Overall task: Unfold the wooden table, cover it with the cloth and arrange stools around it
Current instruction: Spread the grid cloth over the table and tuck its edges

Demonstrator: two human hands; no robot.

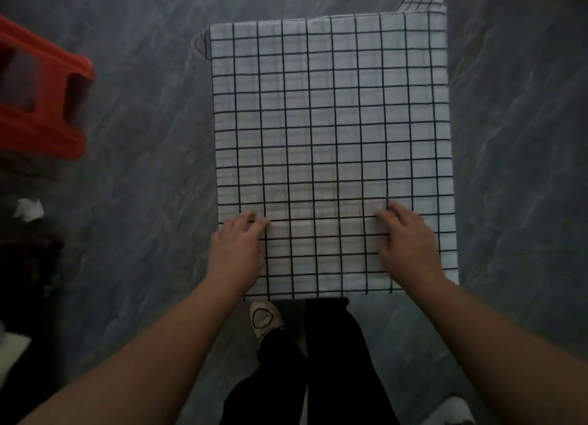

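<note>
A white cloth with a black grid (331,131) lies spread flat over the table, which it hides entirely. The cloth's corners hang down at the far left and far right. My left hand (237,249) rests flat on the cloth near its near-left edge, fingers straight. My right hand (409,243) presses flat on the near-right part of the cloth. An orange plastic stool (41,93) stands on the floor to the left, apart from the table.
The floor (143,170) is dark grey marbled stone on all sides of the table. My legs in black trousers and a light slipper (264,318) stand at the table's near edge. Dark clutter and a white scrap (28,209) lie at the far left.
</note>
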